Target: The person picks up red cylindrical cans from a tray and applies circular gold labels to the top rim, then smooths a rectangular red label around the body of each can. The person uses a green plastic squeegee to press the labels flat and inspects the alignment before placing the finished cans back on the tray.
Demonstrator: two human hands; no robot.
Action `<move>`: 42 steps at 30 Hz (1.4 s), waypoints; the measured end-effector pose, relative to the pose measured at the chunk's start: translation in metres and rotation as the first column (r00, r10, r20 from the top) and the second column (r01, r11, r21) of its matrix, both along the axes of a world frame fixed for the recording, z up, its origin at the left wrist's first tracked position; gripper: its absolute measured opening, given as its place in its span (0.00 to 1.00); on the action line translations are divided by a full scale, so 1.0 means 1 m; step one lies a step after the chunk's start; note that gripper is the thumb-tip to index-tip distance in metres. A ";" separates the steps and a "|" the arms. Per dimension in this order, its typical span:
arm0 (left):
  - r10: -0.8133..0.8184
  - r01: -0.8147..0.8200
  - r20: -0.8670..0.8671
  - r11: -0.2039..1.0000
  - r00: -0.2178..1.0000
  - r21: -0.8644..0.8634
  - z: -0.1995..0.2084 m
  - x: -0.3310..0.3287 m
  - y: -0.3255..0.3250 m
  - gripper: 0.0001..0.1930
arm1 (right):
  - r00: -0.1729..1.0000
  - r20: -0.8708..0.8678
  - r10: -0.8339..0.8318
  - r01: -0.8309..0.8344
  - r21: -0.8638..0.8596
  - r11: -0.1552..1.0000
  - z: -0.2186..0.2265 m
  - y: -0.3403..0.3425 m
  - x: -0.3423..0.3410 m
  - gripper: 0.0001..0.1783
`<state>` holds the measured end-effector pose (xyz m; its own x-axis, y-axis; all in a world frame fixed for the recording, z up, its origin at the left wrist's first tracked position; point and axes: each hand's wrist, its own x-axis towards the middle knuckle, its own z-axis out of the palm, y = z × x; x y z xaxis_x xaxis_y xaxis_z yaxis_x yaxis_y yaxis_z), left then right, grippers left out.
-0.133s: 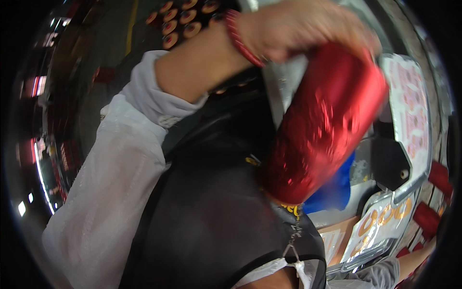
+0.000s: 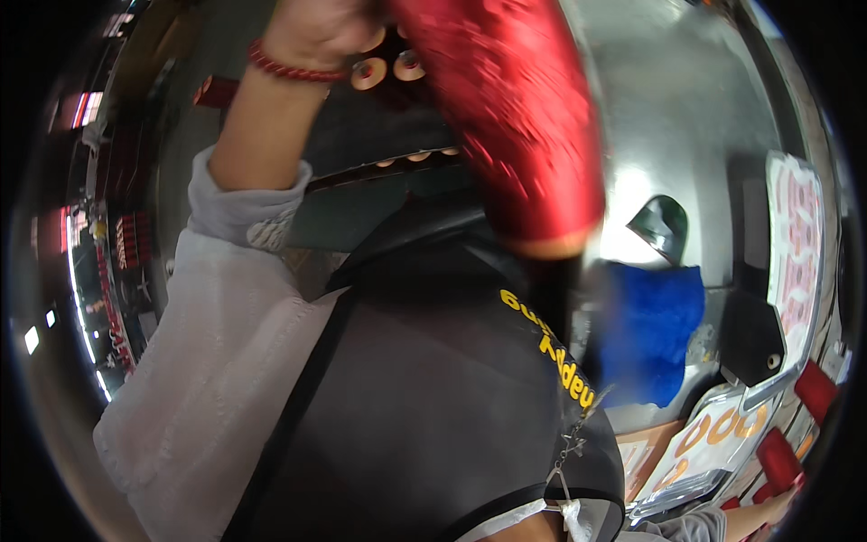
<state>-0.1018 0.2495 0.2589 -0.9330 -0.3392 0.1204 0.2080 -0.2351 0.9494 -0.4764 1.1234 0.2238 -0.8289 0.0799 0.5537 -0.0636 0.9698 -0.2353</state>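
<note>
At the top, my left hand (image 2: 336,25) is closed round the upper end of a large, shiny red tube (image 2: 517,117). The picture's upper edge cuts off part of the hand and tube, and motion smears both. A red braided bracelet circles that wrist. The tube slants in front of my black apron (image 2: 424,388), its tan-rimmed lower end over the chest. Low on the right, a bare forearm in a rolled grey cuff, apparently mine, stretches out to my right hand (image 2: 784,508), near red pieces. Its fingers are too small and blurred to read.
Dark round ends with tan rings (image 2: 368,72) stand beyond my left wrist. To the right are a metal surface (image 2: 695,99), a blue cloth (image 2: 655,334), a dark hexagonal plate (image 2: 751,336) and printed sheets (image 2: 797,235) in clear covers. Red blocks (image 2: 778,459) line the right edge.
My left hand has swung up and to the left with the red tube, whose lower end has risen off the lower apron. More of the metal surface and blue cloth shows.
</note>
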 end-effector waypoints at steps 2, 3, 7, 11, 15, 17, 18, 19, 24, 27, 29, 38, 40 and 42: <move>0.194 -0.188 0.015 0.966 0.981 -0.175 0.003 0.054 -0.039 0.11 | 0.999 -0.029 0.033 -0.033 0.012 0.999 -0.004 -0.050 0.063 0.34; 0.278 -0.262 0.022 0.925 0.960 -0.275 -0.002 0.080 -0.060 0.11 | 0.998 -0.037 0.057 -0.057 0.005 0.998 -0.010 -0.077 0.093 0.33; 0.702 -0.483 0.062 0.549 0.710 -0.682 -0.087 0.170 -0.173 0.20 | 0.986 0.003 0.167 -0.167 -0.025 0.986 -0.047 -0.199 0.191 0.33; 0.951 -0.380 -0.023 0.101 0.310 -0.919 -0.158 0.203 -0.234 0.23 | 0.967 0.067 0.247 -0.244 -0.060 0.968 -0.085 -0.311 0.255 0.33; 0.977 -0.380 -0.007 0.077 0.215 -0.922 -0.238 0.195 -0.334 0.22 | 0.958 0.131 0.255 -0.247 -0.071 0.966 -0.111 -0.401 0.301 0.32; 0.983 -0.392 0.015 0.087 0.182 -0.916 -0.268 0.180 -0.382 0.22 | 0.956 0.162 0.244 -0.236 -0.070 0.969 -0.119 -0.439 0.313 0.32; 0.987 -0.399 0.025 0.088 0.161 -0.913 -0.279 0.173 -0.406 0.21 | 0.957 0.176 0.231 -0.223 -0.066 0.973 -0.126 -0.453 0.322 0.32; 0.991 -0.377 0.014 0.063 0.132 -0.924 -0.288 0.166 -0.433 0.21 | 0.956 0.186 0.227 -0.218 -0.069 0.974 -0.130 -0.468 0.325 0.32; 0.993 -0.322 0.085 0.054 -0.083 -0.945 -0.309 0.120 -0.523 0.20 | 0.958 0.238 0.163 -0.154 -0.056 0.986 -0.147 -0.515 0.336 0.31; 0.998 -0.350 0.052 0.036 -0.036 -0.936 -0.307 0.095 -0.557 0.20 | 0.958 0.265 0.108 -0.101 -0.040 0.994 -0.155 -0.530 0.343 0.31; 0.996 -0.356 0.068 0.044 -0.055 -0.934 -0.309 0.087 -0.576 0.21 | 0.955 0.279 0.099 -0.093 -0.033 0.995 -0.158 -0.540 0.339 0.31; 0.993 -0.262 0.077 0.051 -0.091 -0.964 -0.345 0.067 -0.631 0.25 | 0.955 0.293 0.048 -0.050 -0.001 0.999 -0.158 -0.537 0.329 0.30; 0.988 -0.249 0.129 0.104 -0.086 -0.963 -0.348 0.076 -0.647 0.25 | 0.952 0.299 0.063 -0.066 0.002 0.998 -0.158 -0.535 0.317 0.30; 0.982 -0.186 -0.186 -0.186 -0.019 -0.965 -0.357 0.075 -0.634 0.24 | 0.951 0.304 0.061 -0.067 0.010 0.998 -0.155 -0.531 0.313 0.30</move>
<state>-0.0269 -0.3848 -0.0980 -0.0378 -0.8513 0.5233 -0.8928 0.2640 0.3650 -0.1632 0.5927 0.0685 -0.9611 0.0125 0.2761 -0.0546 0.9707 -0.2342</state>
